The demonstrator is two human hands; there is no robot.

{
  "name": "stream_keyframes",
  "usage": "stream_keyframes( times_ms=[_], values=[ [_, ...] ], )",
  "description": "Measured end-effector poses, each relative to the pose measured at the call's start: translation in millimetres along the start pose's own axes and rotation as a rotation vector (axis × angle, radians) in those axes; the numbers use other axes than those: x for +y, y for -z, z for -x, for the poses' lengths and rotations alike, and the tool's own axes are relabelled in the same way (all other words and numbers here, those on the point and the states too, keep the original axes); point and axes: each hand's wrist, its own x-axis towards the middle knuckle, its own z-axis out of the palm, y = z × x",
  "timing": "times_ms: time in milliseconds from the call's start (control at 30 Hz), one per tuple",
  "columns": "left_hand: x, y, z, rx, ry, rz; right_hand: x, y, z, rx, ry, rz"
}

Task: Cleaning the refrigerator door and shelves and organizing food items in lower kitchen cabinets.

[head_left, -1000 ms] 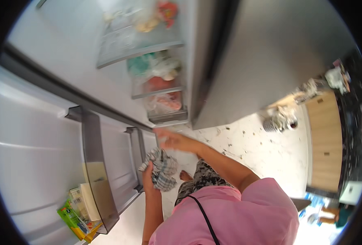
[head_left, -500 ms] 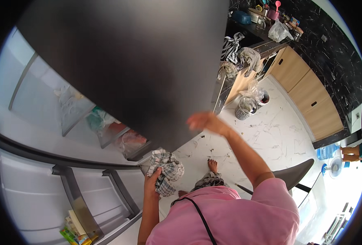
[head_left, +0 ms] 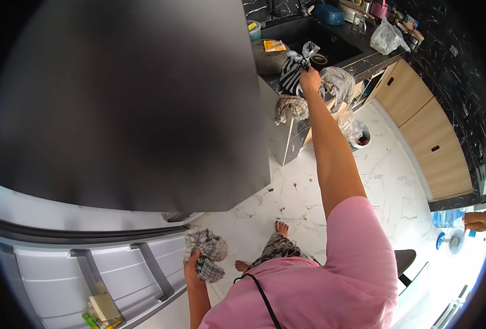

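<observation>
My left hand [head_left: 192,264] is closed around a crumpled checked cloth [head_left: 210,249], beside the inner side of an open refrigerator door [head_left: 108,274]. With the right arm stretched far forward, my right hand [head_left: 310,81] closes on the top of a black-and-white striped plastic bag [head_left: 290,77]. That bag rests at the front edge of the sink counter. Next to it, a checked cloth [head_left: 339,82] drapes over the edge on the right, and another patterned cloth [head_left: 291,109] hangs just below.
A large dark grey panel [head_left: 139,104] fills the upper left. Behind the bag lie a black sink [head_left: 339,48] and a yellow packet [head_left: 275,46]. A bin [head_left: 362,137] stands below the counter. Wooden cabinets [head_left: 418,104] line the right. A chair [head_left: 405,260] is behind my right side.
My right hand has moved from beside the dark panel forward to the striped bag and gripped its top. The dark panel now hides the refrigerator shelves. My left hand still holds the cloth.
</observation>
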Motion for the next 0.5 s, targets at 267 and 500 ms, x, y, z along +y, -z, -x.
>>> stream_keyframes(
  times_ms=[267, 500],
  values=[
    [-2, 26, 1, 0.017, -0.054, 0.131, -91, 132, 34, -0.111, 0.072, -0.528],
    [6, 117, 18, 0.164, -0.075, 0.049, -145, 215, 238, -0.716, 0.146, -0.143]
  ],
)
